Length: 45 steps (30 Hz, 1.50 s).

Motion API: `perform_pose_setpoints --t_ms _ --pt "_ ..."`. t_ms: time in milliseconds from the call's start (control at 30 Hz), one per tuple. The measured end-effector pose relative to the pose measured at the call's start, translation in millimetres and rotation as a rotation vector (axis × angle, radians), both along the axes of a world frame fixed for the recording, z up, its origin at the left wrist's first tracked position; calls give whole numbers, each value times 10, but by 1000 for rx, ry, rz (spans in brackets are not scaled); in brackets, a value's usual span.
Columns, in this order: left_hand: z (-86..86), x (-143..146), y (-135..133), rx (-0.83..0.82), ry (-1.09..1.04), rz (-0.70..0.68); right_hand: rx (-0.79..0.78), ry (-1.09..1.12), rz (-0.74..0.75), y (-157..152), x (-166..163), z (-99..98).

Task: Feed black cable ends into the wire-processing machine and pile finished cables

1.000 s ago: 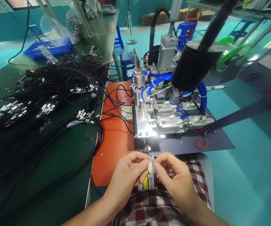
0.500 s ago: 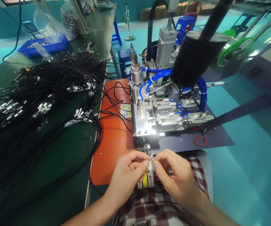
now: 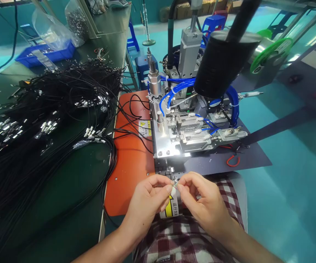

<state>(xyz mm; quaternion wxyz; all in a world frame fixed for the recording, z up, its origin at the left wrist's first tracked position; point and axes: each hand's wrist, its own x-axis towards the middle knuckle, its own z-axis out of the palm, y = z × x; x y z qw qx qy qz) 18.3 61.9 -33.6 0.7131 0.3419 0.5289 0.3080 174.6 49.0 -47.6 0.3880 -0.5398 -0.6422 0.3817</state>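
Thin light-coloured wires (image 3: 175,183) show between my two hands, just in front of the machine's near end. My left hand (image 3: 147,201) pinches them from the left with thumb and forefinger. From the right, my right hand (image 3: 203,199) is closed in a pinch on the same wires, the fingertips of both hands almost meeting. Just beyond the fingertips lies the dark metal track (image 3: 163,168) of the machine. A white and yellow label (image 3: 171,208) shows below the wires. Whatever the wires join to is too small to make out.
A metal machine (image 3: 171,142) with blue air tubes (image 3: 182,86) stands ahead, with an orange plate (image 3: 130,160) on its left. Black cables (image 3: 64,84) with metal ends cover the dark green bench (image 3: 72,182). Red-handled pliers (image 3: 233,160) and a black nozzle (image 3: 218,65) are at right.
The fingers have shifted slightly on the wires, which now look more spread apart. Both hands stay in a pinch, and the whole view has moved a little.
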Motion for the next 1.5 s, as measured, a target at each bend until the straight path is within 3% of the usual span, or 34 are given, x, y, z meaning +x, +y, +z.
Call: perform_pose_setpoints --t_ms 233,600,867,1333,1500 --pt "22 25 20 -58 -6 -12 6 -31 16 9 15 26" --pt "29 26 26 -111 -45 32 -170 3 13 27 22 104" --pt "49 21 43 -114 -53 51 -286 192 -11 37 22 20" --pt "8 29 22 -55 -4 42 -162 107 19 18 -63 24" --pt "-1 33 22 -80 -24 31 -278 170 12 22 -65 -17"
